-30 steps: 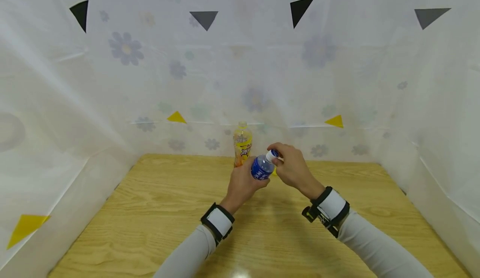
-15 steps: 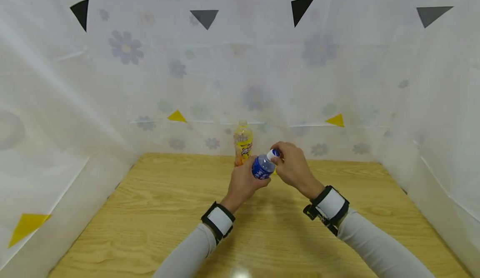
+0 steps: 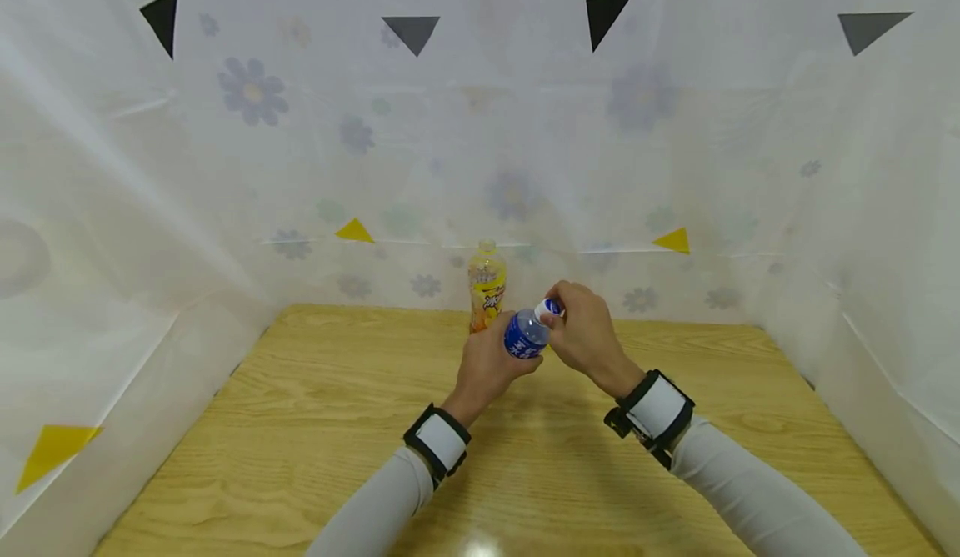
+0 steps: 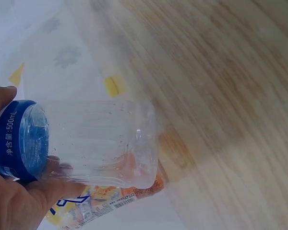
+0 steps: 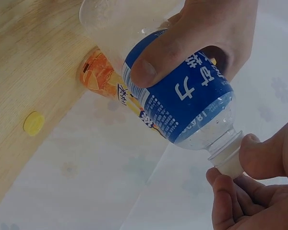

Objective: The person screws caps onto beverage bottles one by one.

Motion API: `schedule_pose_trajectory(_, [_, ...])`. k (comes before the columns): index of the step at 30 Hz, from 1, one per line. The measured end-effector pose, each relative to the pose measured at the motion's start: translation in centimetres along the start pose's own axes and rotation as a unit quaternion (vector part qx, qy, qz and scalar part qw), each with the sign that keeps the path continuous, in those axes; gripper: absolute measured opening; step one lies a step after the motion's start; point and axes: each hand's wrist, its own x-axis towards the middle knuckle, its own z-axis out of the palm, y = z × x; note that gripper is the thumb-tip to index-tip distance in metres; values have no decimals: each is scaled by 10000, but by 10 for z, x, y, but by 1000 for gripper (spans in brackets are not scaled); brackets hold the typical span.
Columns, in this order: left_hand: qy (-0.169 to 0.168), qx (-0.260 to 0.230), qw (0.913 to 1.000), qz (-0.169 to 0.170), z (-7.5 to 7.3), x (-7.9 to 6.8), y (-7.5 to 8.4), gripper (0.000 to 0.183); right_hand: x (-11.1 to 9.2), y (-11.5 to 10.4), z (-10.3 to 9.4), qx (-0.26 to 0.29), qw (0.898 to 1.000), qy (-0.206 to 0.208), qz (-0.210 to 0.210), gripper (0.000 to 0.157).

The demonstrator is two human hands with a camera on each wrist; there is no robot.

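My left hand grips a clear plastic water bottle around its blue label, over the middle of the table. The bottle tilts, its neck toward my right hand. In the right wrist view, my right thumb and fingertips pinch the white bottle cap, which sits on the neck. In the left wrist view the bottle's clear lower body looks empty apart from droplets. Close behind my left hand stands a yellow and orange drink bottle, with no cap on its mouth.
A yellow bottle cap lies on the wooden table near its back edge. White floral sheeting hangs at the back and both sides, with black, grey and yellow triangles on it.
Both hands keep their hold on the bottle and its cap. My right hand has turned very slightly at the cap, and the head view has shifted a little.
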Motion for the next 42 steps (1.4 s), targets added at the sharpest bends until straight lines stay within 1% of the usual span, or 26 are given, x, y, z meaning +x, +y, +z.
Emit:
schedule_pose_trajectory(10, [-19,-35,10000,30,0,-1,1,66,-1,0,-2,63,10000,-48,-21,11])
schedule_pose_trajectory(15, [-108,-64,9999,37,0,0,3,67,-3,1,-4,299,9993,-198,142,14])
schedule_pose_trajectory(17, [-184,-106,9998,-25,-1,0,3,68,-4,1,-4,392,9986,-263,243,17])
schedule_pose_trajectory(20, [-288,-133,9993,-197,-6,1,4,68,-5,0,-4,415,9977,-434,322,29])
schedule_pose_trajectory(23, [-252,-188,9987,-407,-16,3,4,71,-8,-1,-5,367,9970,-581,352,41])
schedule_pose_trajectory(25, [-72,-254,9985,-488,-29,8,2,74,-9,0,-5,320,9969,-631,353,45])
schedule_pose_trajectory(27, [187,-354,9975,-584,-44,14,-3,75,-10,1,-6,320,9966,-647,386,42])
schedule_pose_trajectory(31, [905,-349,9917,-846,-79,31,-21,74,-12,7,-5,325,9966,-617,434,34])
schedule_pose_trajectory(34, [1402,-261,9829,-1168,-105,40,-40,76,-15,14,-3,270,9966,-617,481,31])
schedule_pose_trajectory(37, [1798,-210,9732,-1421,-126,44,-63,77,-18,20,-2,227,9956,-705,578,31])
schedule_pose_trajectory(39, [2017,-179,9675,-1516,-137,44,-80,77,-20,24,-1,188,9947,-775,646,32])
schedule_pose_trajectory(42, [2344,-182,9572,-1685,-148,40,-104,77,-22,28,0,181,9935,-866,723,33])
